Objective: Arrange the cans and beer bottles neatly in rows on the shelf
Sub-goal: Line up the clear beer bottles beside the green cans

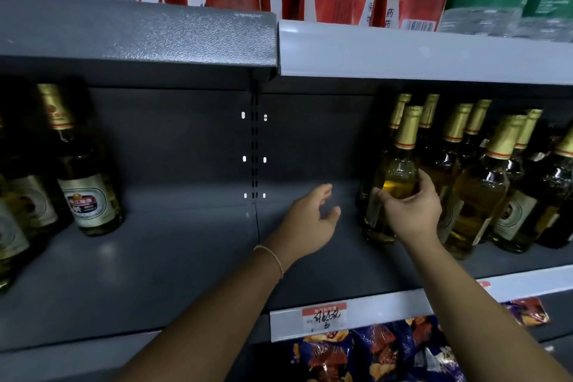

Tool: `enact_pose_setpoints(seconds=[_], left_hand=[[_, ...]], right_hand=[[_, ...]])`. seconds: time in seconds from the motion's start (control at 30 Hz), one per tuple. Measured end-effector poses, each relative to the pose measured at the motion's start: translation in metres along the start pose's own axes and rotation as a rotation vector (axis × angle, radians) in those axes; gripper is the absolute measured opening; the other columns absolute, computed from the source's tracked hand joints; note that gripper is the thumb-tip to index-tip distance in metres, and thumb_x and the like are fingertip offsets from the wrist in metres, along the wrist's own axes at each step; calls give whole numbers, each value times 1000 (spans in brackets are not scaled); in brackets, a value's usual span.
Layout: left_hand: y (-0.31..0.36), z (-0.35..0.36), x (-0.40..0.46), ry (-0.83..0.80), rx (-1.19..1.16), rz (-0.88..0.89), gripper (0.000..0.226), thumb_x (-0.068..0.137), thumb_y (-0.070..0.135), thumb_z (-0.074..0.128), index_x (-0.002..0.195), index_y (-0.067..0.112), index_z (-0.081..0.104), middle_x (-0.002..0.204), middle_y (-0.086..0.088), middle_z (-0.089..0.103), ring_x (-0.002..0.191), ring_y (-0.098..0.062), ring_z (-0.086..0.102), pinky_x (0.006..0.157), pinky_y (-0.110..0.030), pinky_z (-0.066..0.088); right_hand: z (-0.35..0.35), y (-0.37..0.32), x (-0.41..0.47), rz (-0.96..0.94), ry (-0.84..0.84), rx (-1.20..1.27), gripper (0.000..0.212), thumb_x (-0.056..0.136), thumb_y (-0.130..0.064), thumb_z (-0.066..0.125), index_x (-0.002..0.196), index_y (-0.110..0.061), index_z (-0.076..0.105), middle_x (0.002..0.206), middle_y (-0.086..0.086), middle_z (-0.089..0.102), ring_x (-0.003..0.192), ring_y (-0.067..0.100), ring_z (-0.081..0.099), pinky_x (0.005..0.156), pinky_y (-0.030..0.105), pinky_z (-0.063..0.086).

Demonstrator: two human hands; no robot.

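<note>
Right hand point(412, 211) wrapped round the shoulder of a beer bottle point(393, 177), thumb on the near side, fingers curled over the far side; bottle upright at the left end of the right-hand cluster point(483, 177), toward the back of the shelf point(192, 257), base seemingly on the shelf floor. Left hand point(310, 220) spread and relaxed, holding nothing, hovering over bare shelf just left of that bottle.

Likely trouble: gripped high on smooth glass, so a slip or a tilt possible if dragged by the shoulder; neighbours packed just beside and behind, touching or nearly so, so a sideways swing could clink or topple one. Low upper shelf edge point(403, 53) close above the gold caps, little headroom for lifting.

Wide bare stretch between the cluster and the left bottles point(86, 183), running to the front edge with its price tag point(324, 316); plenty of room for sliding leftward. No cans in view
</note>
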State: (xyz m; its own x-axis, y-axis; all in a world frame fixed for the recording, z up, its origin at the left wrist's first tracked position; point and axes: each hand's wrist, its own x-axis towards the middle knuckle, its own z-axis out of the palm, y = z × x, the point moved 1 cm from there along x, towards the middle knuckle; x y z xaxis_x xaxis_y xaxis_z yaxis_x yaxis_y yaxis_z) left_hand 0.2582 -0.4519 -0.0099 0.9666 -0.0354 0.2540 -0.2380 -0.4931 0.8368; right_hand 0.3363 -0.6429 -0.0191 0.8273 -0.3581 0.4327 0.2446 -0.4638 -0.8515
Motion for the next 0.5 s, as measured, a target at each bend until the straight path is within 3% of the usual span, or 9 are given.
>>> enact_pose_setpoints(seconds=[0.17,0.27,0.4,0.5], left_hand=[[-16,-12,-7,-47,120,-51,69,90,27,65,149,15,30,152,-3,37,139,-15,36,114,-29,31],[-25,-26,-16,-56,166,-86,76,87,29,68,150,14,27,153,-5,36,140,-17,35,114,-30,32],[-39,-57,-30,-43,182,-112,79,84,28,71,149,14,29,149,-3,40,136,-17,39,104,-21,33],[-52,-84,-42,-33,160,-131,79,77,34,77,144,20,37,143,2,46,132,-16,43,108,-32,38]], right_hand=[[17,-22,-33,-55,-105,133,63,65,-22,90,118,-23,56,101,-11,70,93,8,68,92,29,53],[31,-42,-54,-62,-179,213,67,65,-18,91,121,-19,57,101,-10,71,90,2,70,89,28,55],[54,-69,-82,-62,-302,258,68,66,-12,90,124,-17,55,101,-9,71,87,-5,67,85,20,56],[71,-91,-105,-74,-369,273,69,66,-12,90,124,-20,55,101,-10,70,87,-6,67,82,17,55]])
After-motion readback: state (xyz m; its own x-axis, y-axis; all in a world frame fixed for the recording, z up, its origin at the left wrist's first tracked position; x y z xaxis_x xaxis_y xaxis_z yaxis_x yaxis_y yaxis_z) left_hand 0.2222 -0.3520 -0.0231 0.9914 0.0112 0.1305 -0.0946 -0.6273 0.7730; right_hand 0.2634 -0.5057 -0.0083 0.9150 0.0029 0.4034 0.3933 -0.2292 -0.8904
